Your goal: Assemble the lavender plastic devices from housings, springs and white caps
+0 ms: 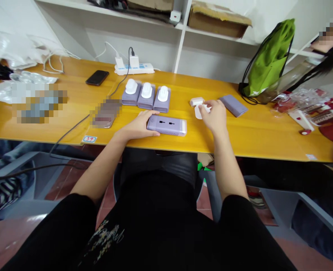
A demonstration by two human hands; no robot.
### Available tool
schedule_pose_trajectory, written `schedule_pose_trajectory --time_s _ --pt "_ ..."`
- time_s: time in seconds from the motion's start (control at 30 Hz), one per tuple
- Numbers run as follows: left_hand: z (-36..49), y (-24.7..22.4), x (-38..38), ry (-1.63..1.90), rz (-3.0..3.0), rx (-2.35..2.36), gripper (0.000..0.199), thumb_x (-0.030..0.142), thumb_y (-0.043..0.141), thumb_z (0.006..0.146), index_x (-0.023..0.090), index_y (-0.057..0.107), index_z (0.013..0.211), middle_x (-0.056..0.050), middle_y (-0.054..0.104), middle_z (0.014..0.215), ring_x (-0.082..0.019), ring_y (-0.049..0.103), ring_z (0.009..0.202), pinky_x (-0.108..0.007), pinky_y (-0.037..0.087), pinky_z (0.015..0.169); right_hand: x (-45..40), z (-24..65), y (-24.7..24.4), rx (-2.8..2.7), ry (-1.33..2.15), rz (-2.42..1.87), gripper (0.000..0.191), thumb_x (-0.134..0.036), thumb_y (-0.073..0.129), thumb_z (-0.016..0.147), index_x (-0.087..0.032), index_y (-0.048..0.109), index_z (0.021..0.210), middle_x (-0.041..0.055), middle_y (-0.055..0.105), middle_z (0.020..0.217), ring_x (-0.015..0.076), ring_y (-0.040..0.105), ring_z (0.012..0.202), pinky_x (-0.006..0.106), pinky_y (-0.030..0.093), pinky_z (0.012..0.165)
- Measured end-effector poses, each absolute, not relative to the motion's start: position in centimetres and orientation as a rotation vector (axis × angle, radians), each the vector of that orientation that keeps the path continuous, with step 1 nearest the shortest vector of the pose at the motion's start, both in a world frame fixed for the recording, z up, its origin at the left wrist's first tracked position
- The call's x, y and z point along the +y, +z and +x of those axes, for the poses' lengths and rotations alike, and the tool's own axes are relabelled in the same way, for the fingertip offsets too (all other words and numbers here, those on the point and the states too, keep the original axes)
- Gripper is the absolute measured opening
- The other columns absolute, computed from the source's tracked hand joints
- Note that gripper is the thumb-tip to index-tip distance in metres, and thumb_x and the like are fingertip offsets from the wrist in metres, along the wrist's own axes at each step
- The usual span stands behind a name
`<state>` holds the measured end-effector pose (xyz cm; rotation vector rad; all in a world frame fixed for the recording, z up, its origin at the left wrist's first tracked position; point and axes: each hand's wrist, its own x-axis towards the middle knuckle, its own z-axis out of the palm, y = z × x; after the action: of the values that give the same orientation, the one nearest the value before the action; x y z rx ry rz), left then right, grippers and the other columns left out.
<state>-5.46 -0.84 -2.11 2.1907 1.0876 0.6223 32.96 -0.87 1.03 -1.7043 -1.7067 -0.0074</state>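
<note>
My left hand (pixel 140 126) grips the left end of a purple box (pixel 166 125) lying near the table's front edge; two small black shapes show on its top and its right end is clear. My right hand (pixel 215 114) pinches a flat white piece (pixel 200 112). Just behind that piece lies a small white cylinder-like part (pixel 196 101). To the right of my right hand rests a purple sleeve (pixel 233 105). Behind the box stand three purple boxes (pixel 162 105) in a row, each with a white rounded part (pixel 163 93) on top.
A power strip (pixel 138 69) with chargers, a black phone (pixel 97 77) and a grey cable lie behind and left. At the right are a green bag (pixel 270 58), a clear bottle (pixel 290 79) and red-and-clear packages. People sit at both sides.
</note>
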Motion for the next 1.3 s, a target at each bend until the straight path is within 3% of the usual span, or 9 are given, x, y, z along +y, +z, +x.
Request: schedule_pose_trajectory --time_s 0.13,0.27,0.5,0.57,0.67,0.8,1.03,1.17,1.3 --pt "-5.4 -2.2 -0.8 0.652 2.199 1.082 0.102 0.067 0.1 0.079 0.028 0.065 0.166 -0.016 0.068 0.171 -0.048 0.057 0.165 -0.067 0.046 0.143 0.9 32.8 0.5 -1.879 -0.004 -1.913 0.048 -0.039 0.084 0.098 -0.009 0.079 0.136 0.038 0.075 0.146 0.0607 0.065 0.146 0.085 0.052 0.124" --pt "-5.4 -2.2 -0.8 0.635 2.214 1.086 0.101 0.067 0.101 0.079 0.028 0.066 0.166 -0.016 0.069 0.171 -0.048 0.058 0.163 -0.068 0.047 0.142 0.4 32.9 -0.3 -2.041 0.12 -1.767 0.037 -0.026 0.078 0.093 -0.016 0.077 0.129 0.0301 0.078 0.143 0.0494 0.072 0.134 0.073 0.058 0.123" --pt "-5.2 -2.2 -0.8 0.635 2.21 1.107 0.103 0.068 0.099 0.08 0.026 0.066 0.168 -0.019 0.068 0.173 -0.049 0.059 0.163 -0.069 0.047 0.141 -0.5 33.7 0.2 -1.972 0.456 -1.584 0.021 -0.028 0.082 0.094 -0.024 0.075 0.113 0.0145 0.084 0.11 0.0365 0.079 0.105 0.061 0.064 0.109" --pt "-5.1 -2.2 -0.8 0.63 2.21 1.111 0.103 0.067 0.098 0.08 0.026 0.066 0.169 -0.018 0.068 0.172 -0.049 0.059 0.163 -0.069 0.047 0.141 -0.5 33.0 0.6 -1.866 0.622 -1.474 0.024 -0.037 0.085 0.097 -0.024 0.078 0.116 0.011 0.085 0.103 0.0324 0.079 0.098 0.054 0.065 0.1" --pt "-5.1 -2.2 -0.8 0.626 2.217 1.1 0.103 0.069 0.098 0.081 0.027 0.066 0.169 -0.017 0.069 0.173 -0.049 0.059 0.164 -0.07 0.046 0.142 -0.7 31.3 1.6 -1.822 0.894 -1.302 0.049 -0.063 0.089 0.1 -0.024 0.085 0.13 0.0077 0.086 0.101 0.0279 0.076 0.092 0.046 0.064 0.086" --pt "-5.1 -2.2 -0.8 0.646 2.223 1.092 0.105 0.072 0.097 0.082 0.025 0.066 0.171 -0.019 0.068 0.176 -0.05 0.058 0.165 -0.07 0.044 0.144 -1.0 28.6 3.3 -1.945 1.041 -1.139 0.062 -0.08 0.088 0.097 -0.025 0.092 0.125 0.01 0.091 0.117 0.0288 0.079 0.104 0.045 0.066 0.091" --pt "-5.1 -2.7 -0.5 0.664 2.226 1.058 0.105 0.075 0.099 0.08 0.026 0.068 0.168 -0.018 0.07 0.173 -0.051 0.06 0.163 -0.069 0.046 0.143 -1.4 25.5 3.8 -2.159 0.756 -1.247 0.03 -0.039 0.088 0.1 -0.025 0.095 0.125 0.0087 0.094 0.12 0.033 0.083 0.111 0.055 0.065 0.111" --pt "-5.0 -2.8 -0.3 0.685 2.222 1.061 0.105 0.075 0.1 0.078 0.026 0.07 0.166 -0.018 0.073 0.169 -0.051 0.062 0.16 -0.067 0.049 0.14 -2.1 24.1 3.4 -2.217 0.625 -1.266 0.04 -0.03 0.09 0.098 -0.022 0.094 0.137 0.0135 0.092 0.135 0.0378 0.083 0.119 0.058 0.065 0.113" --pt "-5.0 -2.7 -0.3 0.698 2.235 1.028 0.106 0.077 0.099 0.078 0.023 0.071 0.165 -0.019 0.075 0.166 -0.05 0.065 0.155 -0.067 0.05 0.138 -2.0 22.9 3.9 -2.302 0.57 -1.301 0.05 -0.021 0.096 0.094 -0.021 0.092 0.143 0.0149 0.092 0.133 0.0408 0.083 0.122 0.058 0.063 0.114"
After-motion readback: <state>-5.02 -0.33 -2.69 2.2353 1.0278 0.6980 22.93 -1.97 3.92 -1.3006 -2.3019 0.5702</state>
